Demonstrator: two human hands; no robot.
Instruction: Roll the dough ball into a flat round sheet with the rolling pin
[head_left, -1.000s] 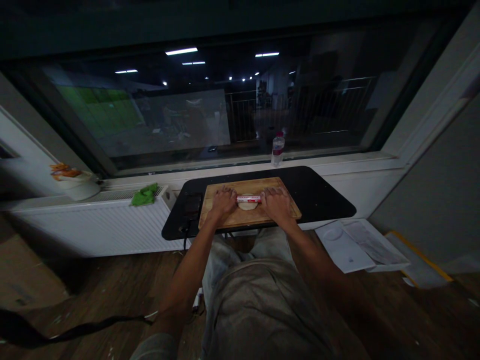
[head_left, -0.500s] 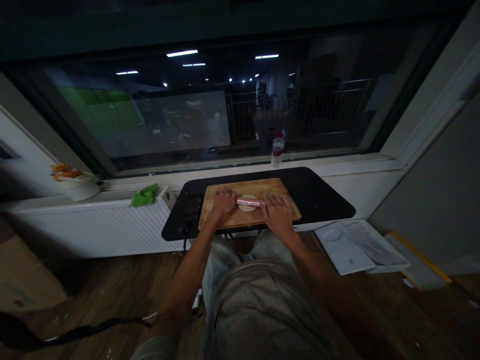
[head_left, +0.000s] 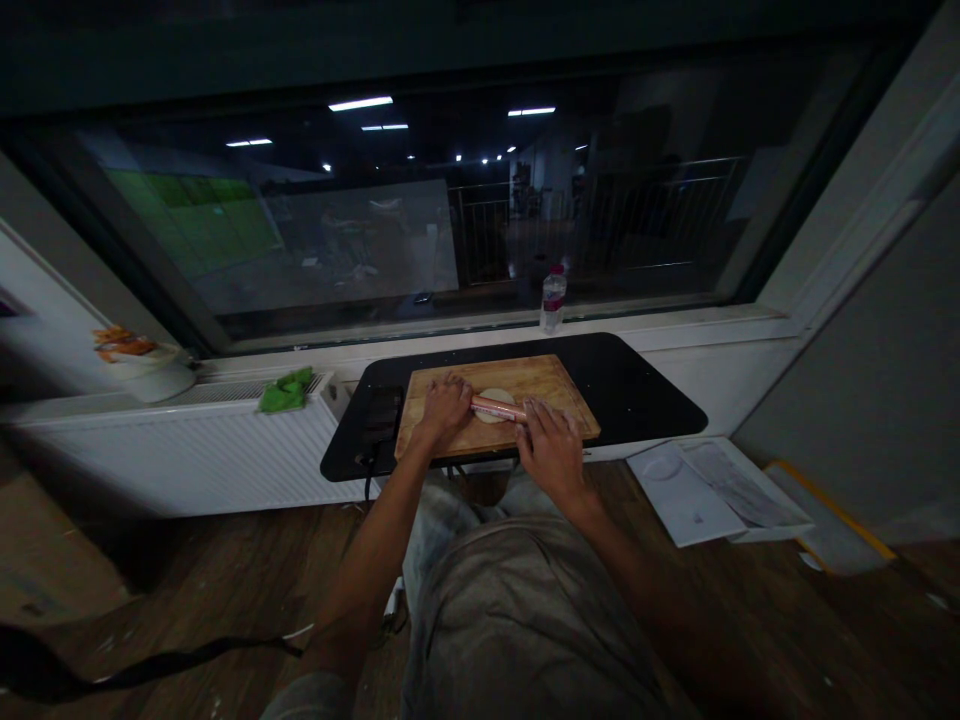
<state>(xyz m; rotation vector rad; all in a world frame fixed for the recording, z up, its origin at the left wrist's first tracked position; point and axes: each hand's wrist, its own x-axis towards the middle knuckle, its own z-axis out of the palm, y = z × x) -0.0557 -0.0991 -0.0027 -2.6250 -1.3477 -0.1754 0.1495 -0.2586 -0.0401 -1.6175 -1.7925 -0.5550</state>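
A thin rolling pin (head_left: 498, 407) with a printed label lies across a round, flat piece of dough (head_left: 493, 394) on the wooden cutting board (head_left: 517, 370). My left hand (head_left: 448, 408) is closed over the pin's left end. Over the right end is my right hand (head_left: 549, 438), its fingers curled down on it. The pin slants a little, its right end closer to my body. Both ends of the pin are covered by my hands.
Beneath the board is a black table (head_left: 645, 400), with dark flat items (head_left: 382, 415) at its left. A bottle (head_left: 553, 300) stands on the windowsill. A green cloth (head_left: 286, 390) and a white pot (head_left: 154, 375) rest on the radiator. A white open box (head_left: 720, 490) lies right.
The rolling pin has turned about its length and slanted, its right end coming closer to my body. My right hand has shifted slightly toward me with it.
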